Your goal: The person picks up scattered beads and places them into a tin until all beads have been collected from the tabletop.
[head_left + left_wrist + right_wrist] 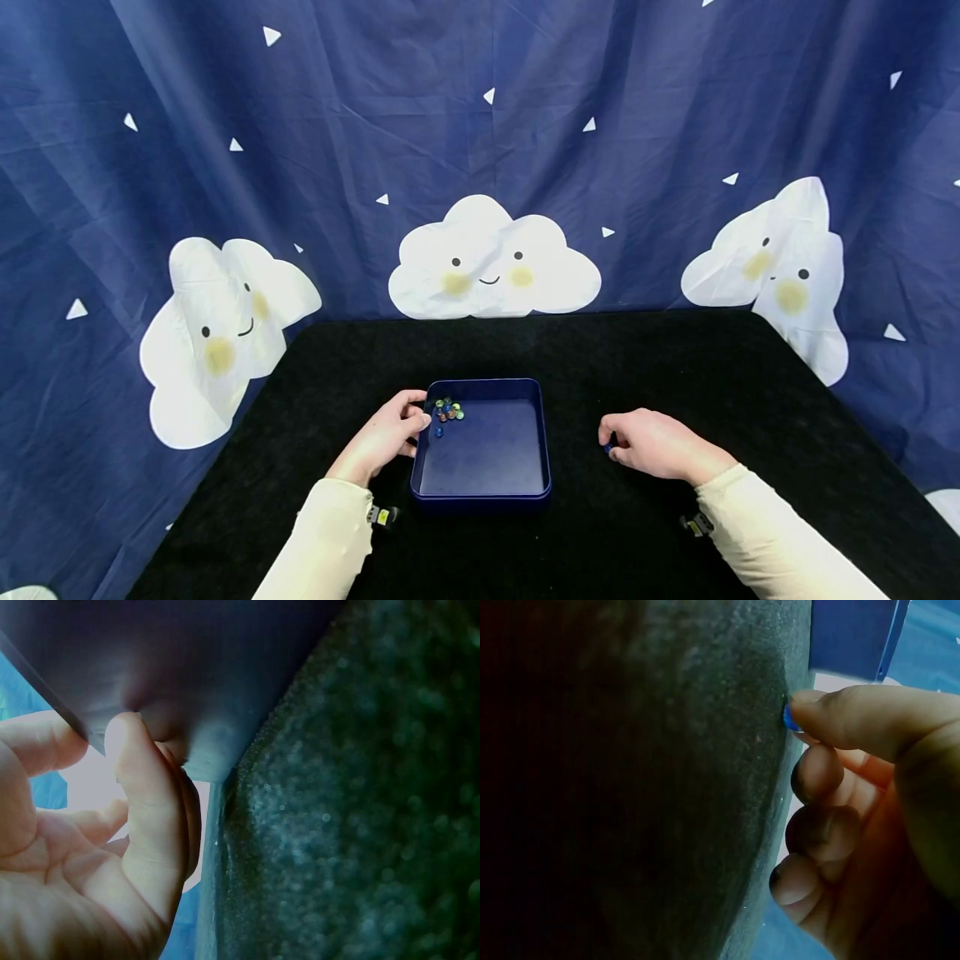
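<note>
A dark blue square tray (pixel 483 450) sits on the black cloth in the head view. Glass marbles (pixel 452 411), several in a cluster, lie in its far left corner, with a single blue marble (pixel 439 432) nearer the front. At the tray's left wall, my left hand (pixel 384 433) grips the side with bent fingers; the left wrist view shows fingertips against the tray wall (pixel 187 667). To the right of the tray, my right hand (pixel 652 442) pinches a blue marble (pixel 790 718) between thumb and index finger, close above the cloth. The other right fingers are curled in.
Black cloth (pixel 645 358) covers the table around the tray. Behind it hangs a blue curtain (pixel 337 100) with white clouds and triangles. A small dark device is strapped at each wrist below the cream sleeves (pixel 322 533).
</note>
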Available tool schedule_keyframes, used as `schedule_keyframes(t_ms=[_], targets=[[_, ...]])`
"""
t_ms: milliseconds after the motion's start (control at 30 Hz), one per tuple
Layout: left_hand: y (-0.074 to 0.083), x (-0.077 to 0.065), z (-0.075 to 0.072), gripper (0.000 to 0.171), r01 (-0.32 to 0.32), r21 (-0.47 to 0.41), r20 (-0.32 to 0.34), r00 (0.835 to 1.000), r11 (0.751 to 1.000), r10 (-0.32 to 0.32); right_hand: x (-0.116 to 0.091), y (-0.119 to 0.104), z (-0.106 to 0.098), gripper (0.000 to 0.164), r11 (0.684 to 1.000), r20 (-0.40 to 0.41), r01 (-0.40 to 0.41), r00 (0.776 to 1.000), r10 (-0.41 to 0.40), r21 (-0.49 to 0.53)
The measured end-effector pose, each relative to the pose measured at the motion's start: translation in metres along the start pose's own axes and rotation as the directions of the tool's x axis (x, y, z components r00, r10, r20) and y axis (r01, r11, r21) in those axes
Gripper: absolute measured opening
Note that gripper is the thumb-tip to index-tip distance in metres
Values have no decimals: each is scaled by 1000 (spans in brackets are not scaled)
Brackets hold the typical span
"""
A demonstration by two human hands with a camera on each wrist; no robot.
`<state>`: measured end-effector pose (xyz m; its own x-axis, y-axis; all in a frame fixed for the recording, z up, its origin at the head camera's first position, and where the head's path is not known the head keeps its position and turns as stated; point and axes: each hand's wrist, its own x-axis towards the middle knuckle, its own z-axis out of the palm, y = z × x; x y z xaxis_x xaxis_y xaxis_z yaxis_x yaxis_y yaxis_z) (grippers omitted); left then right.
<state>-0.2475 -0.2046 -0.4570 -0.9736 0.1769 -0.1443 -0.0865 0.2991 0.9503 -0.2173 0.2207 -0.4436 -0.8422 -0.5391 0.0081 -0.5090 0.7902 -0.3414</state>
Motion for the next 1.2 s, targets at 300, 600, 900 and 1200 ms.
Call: schedule_keyframes(t_ms=[300,600,900,1200], targets=[[0,0,0,46,-7,23,-6,1000,1000,7,-1,-4,-2,21,1000,-11,23,1000,-23,6],[3,0,-1,46,1,11,-1,1000,1000,-1,4,-12,0,22,997,-103,77,992,-77,0],[0,1,0,46,12,-6,-2,1000,1000,-12,9,-28,-2,22,995,-158,99,982,-102,-23],[-2,2,-1,46,10,-2,-1,1000,1000,-10,16,-39,-1,22,991,-201,131,971,-132,-18]])
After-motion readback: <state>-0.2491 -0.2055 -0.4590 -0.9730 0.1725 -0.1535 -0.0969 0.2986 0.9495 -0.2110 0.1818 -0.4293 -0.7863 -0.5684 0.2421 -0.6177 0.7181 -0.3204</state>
